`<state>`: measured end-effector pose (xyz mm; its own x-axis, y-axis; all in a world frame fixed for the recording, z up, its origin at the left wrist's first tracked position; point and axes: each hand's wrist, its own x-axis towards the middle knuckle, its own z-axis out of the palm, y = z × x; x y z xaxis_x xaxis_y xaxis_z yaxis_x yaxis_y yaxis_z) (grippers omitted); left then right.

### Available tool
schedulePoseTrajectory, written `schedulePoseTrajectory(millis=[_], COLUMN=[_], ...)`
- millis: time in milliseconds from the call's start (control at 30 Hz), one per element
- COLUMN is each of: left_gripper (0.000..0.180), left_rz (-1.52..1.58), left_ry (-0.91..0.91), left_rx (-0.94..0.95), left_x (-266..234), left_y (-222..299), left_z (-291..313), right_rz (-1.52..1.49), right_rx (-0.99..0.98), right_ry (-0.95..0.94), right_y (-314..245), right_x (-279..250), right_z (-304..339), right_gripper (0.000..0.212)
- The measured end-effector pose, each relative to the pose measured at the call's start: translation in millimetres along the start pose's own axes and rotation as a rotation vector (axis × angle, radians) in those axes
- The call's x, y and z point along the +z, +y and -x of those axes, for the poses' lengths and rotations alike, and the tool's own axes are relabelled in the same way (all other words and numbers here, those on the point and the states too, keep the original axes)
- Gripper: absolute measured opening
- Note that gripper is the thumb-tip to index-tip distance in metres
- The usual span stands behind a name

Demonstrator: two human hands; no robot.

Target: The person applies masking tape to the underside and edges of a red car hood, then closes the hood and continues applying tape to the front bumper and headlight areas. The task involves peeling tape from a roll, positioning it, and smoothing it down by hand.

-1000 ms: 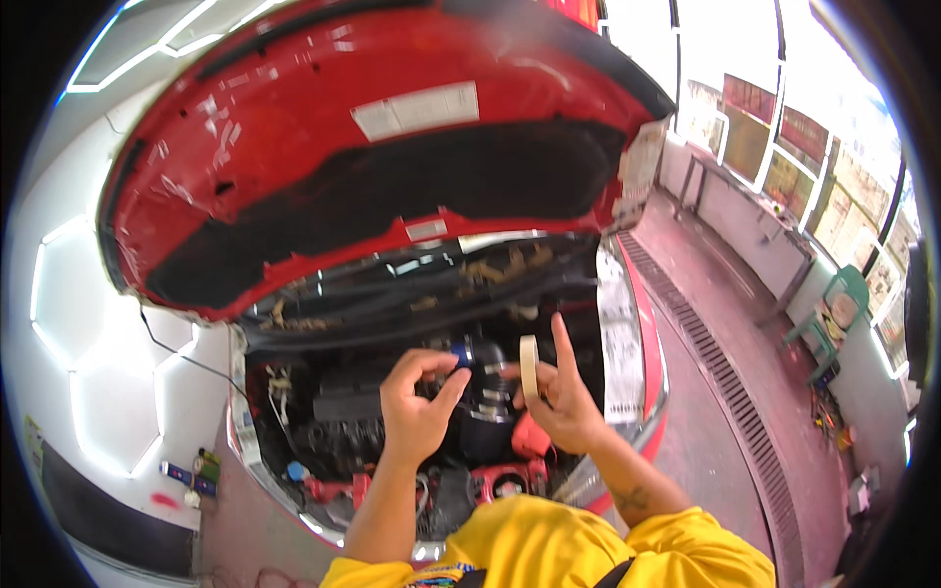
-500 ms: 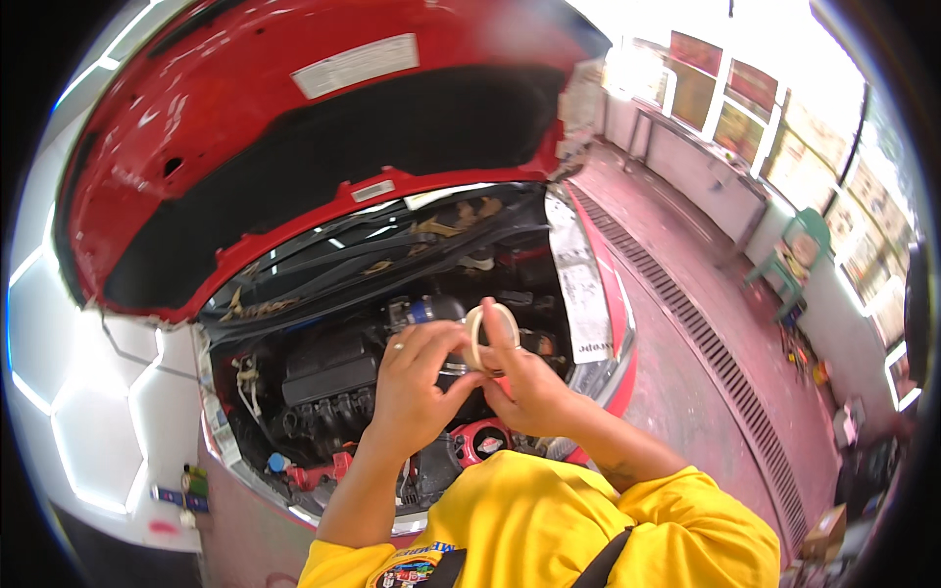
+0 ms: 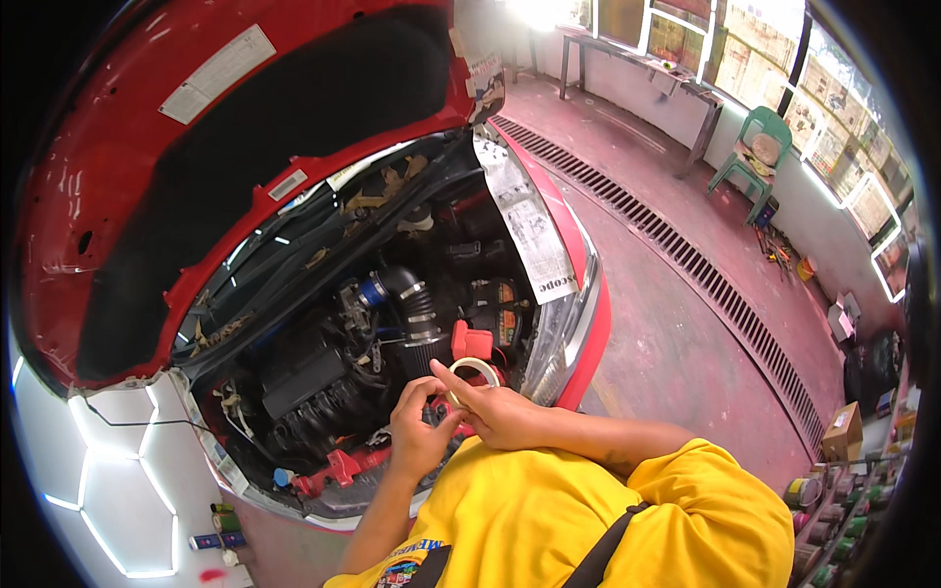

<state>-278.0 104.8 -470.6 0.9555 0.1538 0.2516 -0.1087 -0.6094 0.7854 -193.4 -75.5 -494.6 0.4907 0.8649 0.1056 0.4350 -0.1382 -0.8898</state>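
Observation:
A pale roll of masking tape (image 3: pixel 475 365) is held over the front of the engine bay, with its open ring tilted upward. My right hand (image 3: pixel 502 417) grips it, the index finger lying along the ring and the other fingers below. Close against the roll's left side, my left hand (image 3: pixel 420 431) has its fingers and thumb curled at the tape's edge. Whether a loose tape end is between those fingertips is hidden. Behind both hands lies the engine bay, with a ribbed black intake hose (image 3: pixel 420 318) and a red battery terminal cover (image 3: pixel 472 341).
The raised red hood (image 3: pixel 221 196) covers the far left. Newspaper (image 3: pixel 524 220) masks the right fender. A floor drain grate (image 3: pixel 676 260) runs along the right, past a green chair (image 3: pixel 757 157). Several paint cans (image 3: pixel 823 510) stand at the lower right, beside a cardboard box (image 3: pixel 841 433).
My view has swung to the right, so the car sits farther left. Both hands, with the tape roll, are lower and closer to my body.

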Motion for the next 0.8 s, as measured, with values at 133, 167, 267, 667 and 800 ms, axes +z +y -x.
schedulePoseTrajectory(millis=[133, 167, 267, 667, 800], left_gripper=[0.037, 0.036, 0.042, 0.008, 0.010], left_rz=[-0.042, -0.009, -0.004, -0.098, -0.224], left_ry=[-0.013, -0.003, -0.015, -0.053, -0.044], left_rx=[0.102, 0.008, -0.125, -0.101, -0.025], left_x=[17.8, 20.6, 19.0, 11.1, 33.3], left_y=[-15.7, -13.2, -0.4, 3.4, 3.4], left_z=[14.5, 18.5, 18.4, 0.2, 2.4], right_rz=[-0.029, -0.042, -0.101, -0.246, -0.248], right_rx=[0.005, -0.007, 0.032, -0.057, -0.083], right_ry=[-0.065, -0.068, -0.091, -0.219, -0.244], right_y=[10.8, 11.7, 17.6, 39.8, 40.6], right_x=[0.0, -1.3, 0.2, -8.1, -27.0], right_z=[12.9, 14.7, 14.8, 22.0, 28.6], right_gripper=[0.104, 0.105, 0.109, 0.106, 0.107])
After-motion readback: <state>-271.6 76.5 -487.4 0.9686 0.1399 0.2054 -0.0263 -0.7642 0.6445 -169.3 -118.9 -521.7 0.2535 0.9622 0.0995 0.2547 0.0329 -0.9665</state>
